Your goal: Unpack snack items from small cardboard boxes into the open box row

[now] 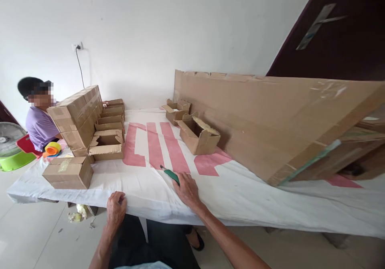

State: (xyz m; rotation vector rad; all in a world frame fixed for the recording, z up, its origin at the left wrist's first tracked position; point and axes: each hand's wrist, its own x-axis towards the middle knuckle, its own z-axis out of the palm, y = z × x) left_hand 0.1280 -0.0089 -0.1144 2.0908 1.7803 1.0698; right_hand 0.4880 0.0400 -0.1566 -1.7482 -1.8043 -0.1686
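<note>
The right hand (187,189) lies palm down on the white cloth of the table (240,197), near its front edge, fingers loosely together and laid over the near end of a green-handled tool (170,174); whether they grip it cannot be told. The tool lies flat, its far tip pointing toward the table's middle, its handle partly hidden under the fingers. The left hand (116,208) is curled into a loose fist, knuckles resting on the front edge of the table, holding nothing visible. An open cardboard box (198,134) stands beyond the tool, with a smaller open box (176,110) behind it toward the back edge. A large cardboard sheet (270,120) leans along the right side. A stack of closed cartons (78,112) and a row of open boxes (108,134) occupy the left end, with one sealed box (68,172) at the front left corner. Another person (40,120) sits past that end.
</note>
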